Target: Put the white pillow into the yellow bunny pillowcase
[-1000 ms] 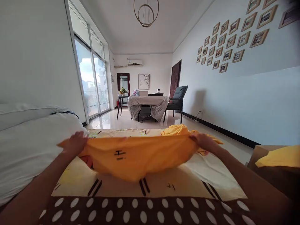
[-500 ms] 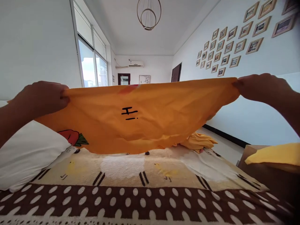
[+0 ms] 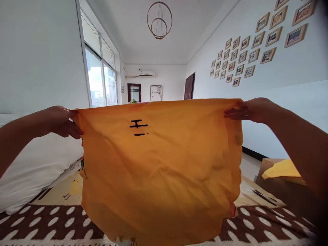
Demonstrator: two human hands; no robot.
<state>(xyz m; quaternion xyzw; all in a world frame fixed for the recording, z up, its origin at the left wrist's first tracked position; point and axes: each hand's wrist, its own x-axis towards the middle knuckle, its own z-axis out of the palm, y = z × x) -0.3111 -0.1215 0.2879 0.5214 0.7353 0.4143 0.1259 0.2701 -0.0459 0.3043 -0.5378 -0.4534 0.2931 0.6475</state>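
An orange cloth (image 3: 159, 160) hangs stretched between my two hands in front of me, with black "Hi" lettering near its top. Its lower part falls in soft creases over the bed. My left hand (image 3: 64, 121) pinches the top left corner, the other fingers loosely extended beside the edge. At the top right corner my right hand (image 3: 252, 110) is closed on the cloth, its fingertips lying over the front. A bit of green print shows on the left edge. Behind the cloth, much of the patterned blanket (image 3: 46, 218) is hidden.
A white pillow or cushion (image 3: 46, 160) lies at left on the bed. At right, a yellow cloth (image 3: 282, 169) rests on a brown box-like surface (image 3: 276, 188). Framed pictures (image 3: 253, 55) hang on the right wall; a window (image 3: 98, 75) is at left.
The orange cloth now hangs much lower, covering most of the blanket, and its carrot print has gone from view. My hands are lower in view and nearer each other, still holding its top edge.
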